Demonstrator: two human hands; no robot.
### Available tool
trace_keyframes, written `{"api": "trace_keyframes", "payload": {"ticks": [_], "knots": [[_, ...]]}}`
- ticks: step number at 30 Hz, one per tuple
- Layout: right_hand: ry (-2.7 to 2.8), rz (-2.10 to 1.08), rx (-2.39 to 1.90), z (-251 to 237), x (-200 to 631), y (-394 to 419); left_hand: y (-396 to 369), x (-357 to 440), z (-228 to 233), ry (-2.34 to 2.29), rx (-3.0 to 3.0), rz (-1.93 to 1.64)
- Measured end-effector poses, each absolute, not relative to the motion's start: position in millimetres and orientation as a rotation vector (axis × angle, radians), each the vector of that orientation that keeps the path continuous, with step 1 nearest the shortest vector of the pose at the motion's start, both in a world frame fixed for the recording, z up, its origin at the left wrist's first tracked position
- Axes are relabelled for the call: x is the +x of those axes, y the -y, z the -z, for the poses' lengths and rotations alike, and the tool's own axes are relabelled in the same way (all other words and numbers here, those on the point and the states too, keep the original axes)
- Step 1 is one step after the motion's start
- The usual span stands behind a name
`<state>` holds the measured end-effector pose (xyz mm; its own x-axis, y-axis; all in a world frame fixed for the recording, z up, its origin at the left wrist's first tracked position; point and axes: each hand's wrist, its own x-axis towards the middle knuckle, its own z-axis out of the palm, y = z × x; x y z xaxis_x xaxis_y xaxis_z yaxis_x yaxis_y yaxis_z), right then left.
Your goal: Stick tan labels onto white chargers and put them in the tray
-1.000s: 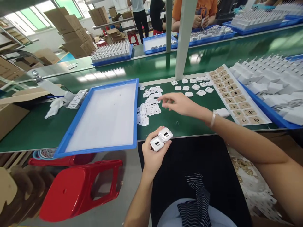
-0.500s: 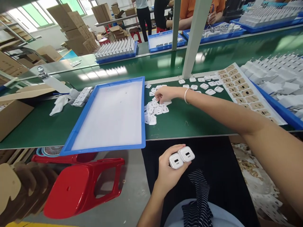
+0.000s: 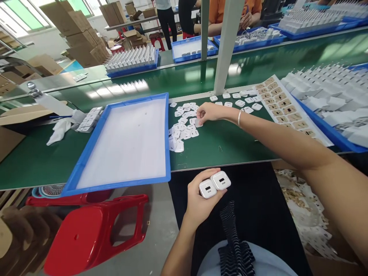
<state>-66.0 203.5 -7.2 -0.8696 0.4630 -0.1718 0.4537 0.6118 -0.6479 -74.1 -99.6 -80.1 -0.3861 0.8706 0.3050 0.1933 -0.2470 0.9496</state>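
Observation:
My left hand (image 3: 201, 201) sits over my lap below the table edge and grips two white chargers (image 3: 214, 184) side by side, ports facing up. My right hand (image 3: 208, 112) reaches across the green bench and pinches at the right edge of a pile of small white stickers (image 3: 182, 128). Whether a sticker is between the fingertips is too small to tell. An empty blue tray with a white liner (image 3: 126, 142) lies just left of the pile.
A sheet of tan labels (image 3: 283, 109) and a blue tray of white chargers (image 3: 330, 97) lie at the right. More white pieces (image 3: 238, 100) sit beyond my right hand, near a white post (image 3: 227, 46). A red stool (image 3: 92, 230) stands below left. People work at the far bench.
My right hand reached left into the sticker pile and now rests pinching at its right edge. My left hand with the two chargers dropped from the table edge toward my lap.

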Motion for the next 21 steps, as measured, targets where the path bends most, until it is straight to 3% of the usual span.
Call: {"api": "trace_keyframes", "payload": {"ticks": [3,9,12,17,21], "knots": [[2.589,-1.223,-0.587,-8.4,-38.1,-168.7,96.6,-84.4,69.9,-1.545,1.317,-1.729],[2.303,-0.636,-0.096,5.5,41.5,-80.3,82.6,-94.1,57.4,-1.304,1.242,-1.655],[2.251,-0.544,-0.031,31.7,68.5,-68.0,75.3,-86.6,61.5,-1.124,1.038,-1.581],[2.238,-0.676,-0.158,43.0,97.2,-67.2,67.6,-69.3,65.8,-1.204,0.851,-1.561],[2.197,-1.185,-0.28,25.8,112.6,-67.6,65.7,-62.6,58.8,-1.305,0.973,-1.581]]}}
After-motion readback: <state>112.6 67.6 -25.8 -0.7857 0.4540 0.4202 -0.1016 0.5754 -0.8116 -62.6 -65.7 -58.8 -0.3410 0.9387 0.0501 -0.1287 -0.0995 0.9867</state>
